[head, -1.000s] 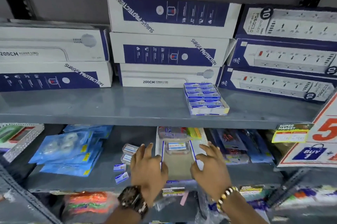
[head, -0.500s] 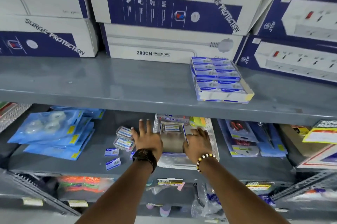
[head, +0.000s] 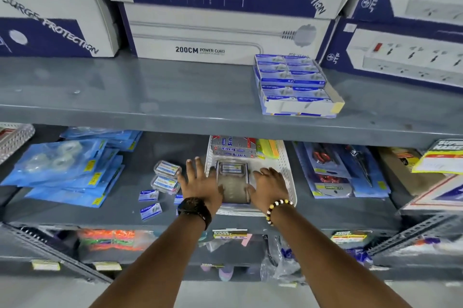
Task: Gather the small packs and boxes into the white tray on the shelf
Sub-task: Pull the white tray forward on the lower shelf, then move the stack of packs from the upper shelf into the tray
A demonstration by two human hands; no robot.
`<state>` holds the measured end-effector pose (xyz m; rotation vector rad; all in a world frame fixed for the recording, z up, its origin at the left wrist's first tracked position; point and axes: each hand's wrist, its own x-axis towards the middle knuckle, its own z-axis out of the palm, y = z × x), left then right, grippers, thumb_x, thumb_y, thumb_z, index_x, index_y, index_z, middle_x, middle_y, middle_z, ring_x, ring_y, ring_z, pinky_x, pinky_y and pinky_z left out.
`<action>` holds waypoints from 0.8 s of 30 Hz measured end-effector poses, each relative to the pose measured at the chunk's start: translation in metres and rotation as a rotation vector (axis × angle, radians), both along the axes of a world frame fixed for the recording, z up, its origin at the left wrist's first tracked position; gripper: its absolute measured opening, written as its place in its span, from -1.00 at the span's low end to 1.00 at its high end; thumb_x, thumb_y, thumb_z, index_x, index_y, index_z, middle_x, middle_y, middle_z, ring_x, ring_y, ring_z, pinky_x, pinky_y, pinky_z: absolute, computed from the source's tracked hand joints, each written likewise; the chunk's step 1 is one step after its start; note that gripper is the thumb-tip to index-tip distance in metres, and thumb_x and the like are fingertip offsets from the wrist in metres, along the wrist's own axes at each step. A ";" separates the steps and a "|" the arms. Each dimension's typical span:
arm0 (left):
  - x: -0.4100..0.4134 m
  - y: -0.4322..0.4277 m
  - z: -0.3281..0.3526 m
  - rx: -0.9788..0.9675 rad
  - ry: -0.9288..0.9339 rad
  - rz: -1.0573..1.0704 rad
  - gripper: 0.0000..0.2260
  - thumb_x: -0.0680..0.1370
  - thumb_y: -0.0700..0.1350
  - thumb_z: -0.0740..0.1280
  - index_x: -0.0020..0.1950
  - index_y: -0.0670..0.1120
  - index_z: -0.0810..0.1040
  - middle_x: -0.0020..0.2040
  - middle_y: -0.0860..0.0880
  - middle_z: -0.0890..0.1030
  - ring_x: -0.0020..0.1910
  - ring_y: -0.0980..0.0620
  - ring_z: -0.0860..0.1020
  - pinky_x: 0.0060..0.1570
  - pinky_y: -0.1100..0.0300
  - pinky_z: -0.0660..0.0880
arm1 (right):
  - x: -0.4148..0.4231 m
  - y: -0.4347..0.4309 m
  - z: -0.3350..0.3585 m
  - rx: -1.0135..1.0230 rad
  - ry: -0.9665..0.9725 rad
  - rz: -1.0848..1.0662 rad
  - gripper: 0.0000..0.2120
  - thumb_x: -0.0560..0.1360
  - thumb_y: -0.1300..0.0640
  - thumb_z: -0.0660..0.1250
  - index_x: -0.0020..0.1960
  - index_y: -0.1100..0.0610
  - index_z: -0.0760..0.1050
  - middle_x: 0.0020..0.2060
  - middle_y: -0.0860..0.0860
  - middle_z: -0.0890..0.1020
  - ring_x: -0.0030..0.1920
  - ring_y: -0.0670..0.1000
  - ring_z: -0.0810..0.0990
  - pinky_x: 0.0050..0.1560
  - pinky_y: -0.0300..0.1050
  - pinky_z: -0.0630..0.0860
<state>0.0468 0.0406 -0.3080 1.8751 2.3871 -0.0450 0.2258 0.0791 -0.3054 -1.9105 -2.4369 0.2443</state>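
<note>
A white perforated tray (head: 288,165) sits on the middle shelf. In it lie silver boxes (head: 233,147), yellow and green pads (head: 269,148) and a flat carded pack (head: 234,182). My left hand (head: 200,182) is at the tray's left rim with its fingers spread, touching the pack's left side. My right hand (head: 269,186) lies inside the tray against the pack's right side, fingers extended. Left of the tray lie two clear small boxes (head: 167,168) and small blue packs (head: 148,195), (head: 150,210) loose on the shelf.
The upper shelf's front edge (head: 175,120) overhangs the tray closely. A block of blue boxes (head: 295,84) and big power-strip cartons (head: 225,39) stand on it. Blue tape bags (head: 62,170) lie at left, carded scissors (head: 333,170) at right.
Both arms have reached deeper under the upper shelf, carrying the carded pack farther into the tray. The view has moved closer and lower.
</note>
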 end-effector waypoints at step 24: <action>0.047 -0.045 0.281 0.638 -0.267 -0.111 -0.62 0.53 0.23 0.26 0.19 0.05 0.61 0.50 -0.09 0.34 0.48 -0.17 0.20 0.41 -0.12 0.20 | 0.074 -0.058 0.286 0.543 0.509 -0.032 -0.86 0.45 -0.01 0.31 -0.25 0.00 0.54 -0.12 -0.07 0.58 0.01 0.00 0.50 0.07 -0.10 0.45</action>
